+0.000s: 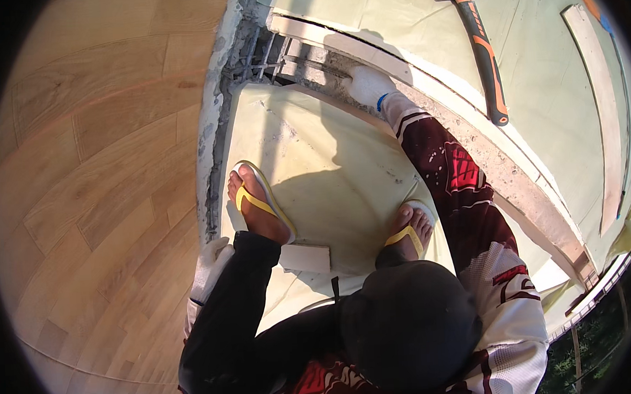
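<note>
My right hand (pixel 368 87), in a white glove, reaches into the narrow gap between the boards. Its fingers are curled at the end of a thin dark rod (pixel 321 67); what they hold is hard to make out. Thin metal bars (pixel 269 55) show in the rough concrete at the gap's left end. My left hand (pixel 213 265), also gloved, rests beside my left knee at the rough edge of the wood-patterned wall (pixel 114 172). Its fingers look loosely extended, with nothing visible in them.
A hammer (pixel 480 53) with a black and orange handle lies beyond the long timber edge (pixel 483 135). Farther right is a loose wooden strip (pixel 596 111). My sandalled feet stand on pale sheeting (pixel 314 175), near a small wood block (pixel 304 257). Greenery shows past the lower right edge.
</note>
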{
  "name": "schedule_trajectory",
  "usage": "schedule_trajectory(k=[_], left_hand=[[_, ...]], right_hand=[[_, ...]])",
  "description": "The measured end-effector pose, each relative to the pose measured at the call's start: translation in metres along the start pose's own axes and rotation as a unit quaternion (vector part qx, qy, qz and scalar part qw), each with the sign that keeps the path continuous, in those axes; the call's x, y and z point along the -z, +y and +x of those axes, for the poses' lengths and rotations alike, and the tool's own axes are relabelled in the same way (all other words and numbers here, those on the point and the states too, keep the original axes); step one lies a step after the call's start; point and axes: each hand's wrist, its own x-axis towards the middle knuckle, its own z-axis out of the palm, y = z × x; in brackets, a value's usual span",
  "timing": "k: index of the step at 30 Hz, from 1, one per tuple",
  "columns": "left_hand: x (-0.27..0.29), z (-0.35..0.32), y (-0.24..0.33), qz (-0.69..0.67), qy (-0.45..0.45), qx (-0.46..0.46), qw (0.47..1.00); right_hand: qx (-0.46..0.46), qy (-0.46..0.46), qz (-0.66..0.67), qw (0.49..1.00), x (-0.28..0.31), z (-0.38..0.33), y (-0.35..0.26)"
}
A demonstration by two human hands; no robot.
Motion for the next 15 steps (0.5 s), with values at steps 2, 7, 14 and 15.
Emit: schedule_trajectory(k=[2, 7, 14, 15], left_hand=[[-0.066, 0.032, 0.007, 0.025, 0.141, -0.02, 0.989], [-0.096, 0.05, -0.025, -0.164, 0.113, 0.027, 0.98], [-0.088, 0.048, -0.019, 0.112, 0.115, -0.178, 0.971], [-0.085, 0.047, -0.013, 0.082, 0.1, -0.154, 0.98]], right_hand=[[-0.015, -0.029, 0.008, 0.999, -0.004, 0.019, -0.005], [-0.004, -0.017, -0.021, 1.0, -0.025, 0.056, -0.022], [-0.074, 0.041, 0.052, 0.995, -0.043, 0.006, 0.017], [-0.081, 0.024, 0.044, 0.995, -0.042, -0.001, 0.018]])
